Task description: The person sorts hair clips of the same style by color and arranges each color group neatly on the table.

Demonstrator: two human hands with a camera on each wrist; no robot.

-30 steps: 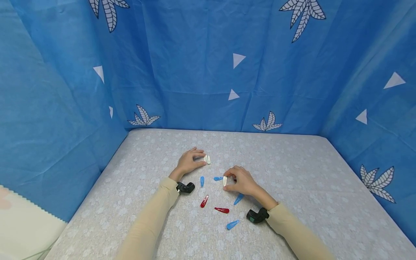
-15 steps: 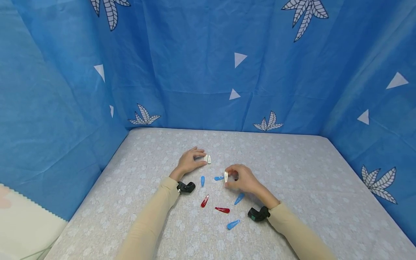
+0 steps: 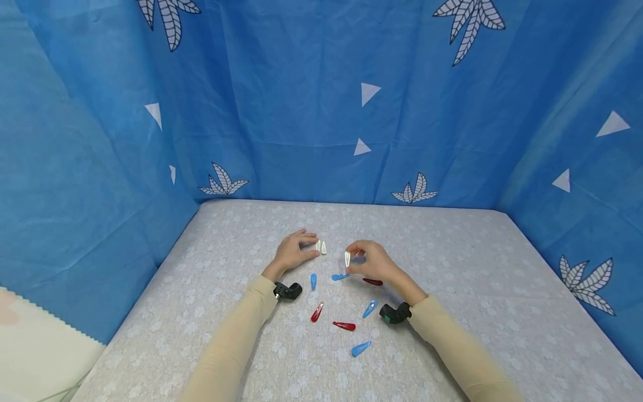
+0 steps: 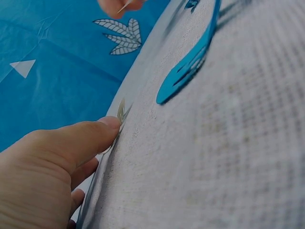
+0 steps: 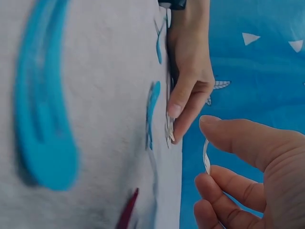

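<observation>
- The right hand (image 3: 374, 262) pinches a white hair clip (image 3: 348, 259).
- The left hand (image 3: 293, 250) pinches a second white clip (image 3: 318, 245), beside a third white clip (image 3: 324, 248).
- Four blue clips (image 3: 360, 349) and three red clips (image 3: 344, 326) lie nearby.

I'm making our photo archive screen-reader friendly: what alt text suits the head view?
A person's right hand pinches a slim white hair clip above a pale floral tablecloth, while the left hand pinches one of two white clips lying side by side. Four blue teardrop-shaped clips and three slender red clips lie nearby; blue leaf-printed fabric hangs behind.
</observation>
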